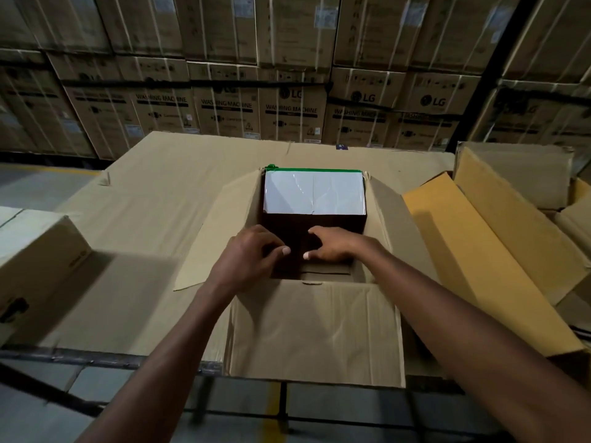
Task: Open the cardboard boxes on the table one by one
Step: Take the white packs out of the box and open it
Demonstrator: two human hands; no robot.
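In the centre of the frame a plain brown cardboard box [315, 330] sits on the cardboard-covered table [153, 199] with its four flaps folded outward; the near flap hangs toward the viewer. Inside lies a dark inner carton with a white glossy panel and green edge strip [314, 193].

The left hand [249, 255] and the right hand [332, 246] both reach into the opening, fingers curled onto the dark top of the inner carton, thumbs nearly meeting. Whether they grip a seam or only press on it cannot be told.

This box looks already opened, so the step in hand is probably checking or parting its contents.

A closed pale cardboard box [35, 247] at left seems next. At right lies an opened yellow-lined cardboard box [486, 238].
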